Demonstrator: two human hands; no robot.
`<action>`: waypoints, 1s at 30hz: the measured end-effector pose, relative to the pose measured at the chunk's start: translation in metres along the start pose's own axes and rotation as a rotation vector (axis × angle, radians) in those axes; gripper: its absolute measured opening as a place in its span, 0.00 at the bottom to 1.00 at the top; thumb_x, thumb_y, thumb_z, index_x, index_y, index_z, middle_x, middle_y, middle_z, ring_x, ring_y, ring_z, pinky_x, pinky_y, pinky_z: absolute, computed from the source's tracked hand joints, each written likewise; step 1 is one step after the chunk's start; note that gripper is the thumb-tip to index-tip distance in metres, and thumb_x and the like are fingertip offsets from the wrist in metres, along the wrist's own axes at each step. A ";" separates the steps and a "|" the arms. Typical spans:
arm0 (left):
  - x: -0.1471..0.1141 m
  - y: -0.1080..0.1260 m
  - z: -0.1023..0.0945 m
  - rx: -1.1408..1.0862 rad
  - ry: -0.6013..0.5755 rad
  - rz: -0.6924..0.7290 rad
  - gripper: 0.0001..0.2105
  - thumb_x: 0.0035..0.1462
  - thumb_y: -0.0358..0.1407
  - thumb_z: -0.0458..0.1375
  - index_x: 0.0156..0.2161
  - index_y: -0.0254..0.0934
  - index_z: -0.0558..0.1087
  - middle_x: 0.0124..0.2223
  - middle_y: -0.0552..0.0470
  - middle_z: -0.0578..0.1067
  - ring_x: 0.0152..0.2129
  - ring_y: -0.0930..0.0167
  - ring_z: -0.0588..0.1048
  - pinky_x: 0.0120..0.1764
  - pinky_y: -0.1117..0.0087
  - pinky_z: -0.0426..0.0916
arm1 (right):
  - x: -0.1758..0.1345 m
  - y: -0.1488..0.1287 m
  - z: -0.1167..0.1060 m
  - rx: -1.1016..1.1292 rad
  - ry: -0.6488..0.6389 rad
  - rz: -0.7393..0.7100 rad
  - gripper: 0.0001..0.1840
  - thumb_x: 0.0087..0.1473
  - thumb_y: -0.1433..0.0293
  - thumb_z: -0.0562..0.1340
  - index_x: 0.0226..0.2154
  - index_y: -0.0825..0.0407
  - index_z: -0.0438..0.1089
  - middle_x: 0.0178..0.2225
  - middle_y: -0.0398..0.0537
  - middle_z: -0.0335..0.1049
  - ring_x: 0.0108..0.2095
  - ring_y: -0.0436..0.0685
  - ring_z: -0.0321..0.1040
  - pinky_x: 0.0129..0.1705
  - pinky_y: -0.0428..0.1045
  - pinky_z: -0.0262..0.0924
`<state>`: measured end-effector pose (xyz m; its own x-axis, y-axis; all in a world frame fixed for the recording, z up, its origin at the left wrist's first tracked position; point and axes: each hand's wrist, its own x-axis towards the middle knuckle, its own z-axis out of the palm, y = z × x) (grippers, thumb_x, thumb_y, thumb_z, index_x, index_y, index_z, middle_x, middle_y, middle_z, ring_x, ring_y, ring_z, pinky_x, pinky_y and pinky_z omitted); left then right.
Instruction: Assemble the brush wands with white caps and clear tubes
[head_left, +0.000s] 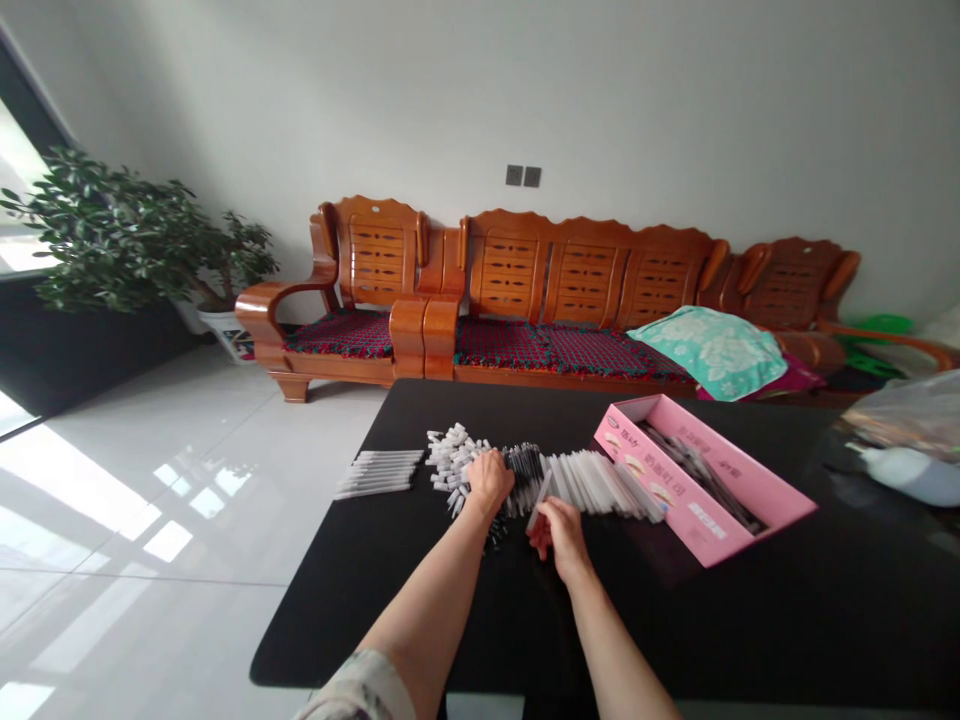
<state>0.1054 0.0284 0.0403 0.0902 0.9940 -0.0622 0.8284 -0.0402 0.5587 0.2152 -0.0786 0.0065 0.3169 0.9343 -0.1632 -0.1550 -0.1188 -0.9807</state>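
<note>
My right hand (556,535) pinches a translucent white pen barrel (539,500), tilted upward, above the black table. My left hand (490,482) reaches down with curled fingers between a heap of short white pen caps (452,455) and a bunch of dark thin pen refills (525,462); what its fingertips hold is hidden. Right of the refills lies a row of translucent pen barrels (592,482), side by side. Off to the left, several white pens (380,472) lie parallel near the table's edge. A few small black pieces (496,535) lie below my left wrist.
A pink open box (712,480) with dark sticks inside stands to the right of the barrels. Farther right on the black table (750,630) are a white bottle (907,472) and a clear plastic bag (911,415). A wooden sofa (585,275) stands behind.
</note>
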 end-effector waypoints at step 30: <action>-0.062 -0.062 -0.038 -1.652 0.078 -0.266 0.17 0.39 0.36 0.69 0.31 0.35 0.66 0.27 0.51 0.76 0.22 0.73 0.77 0.24 0.77 0.71 | -0.016 -0.030 0.044 0.507 0.001 -0.039 0.15 0.37 0.69 0.71 0.29 0.52 0.68 0.26 0.48 0.79 0.24 0.55 0.75 0.27 0.48 0.72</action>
<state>0.0269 -0.0271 0.0412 -0.0157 0.9594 -0.2815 -0.6217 0.2112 0.7542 0.1737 -0.0756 0.0437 0.3325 0.9344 -0.1277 -0.5778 0.0948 -0.8107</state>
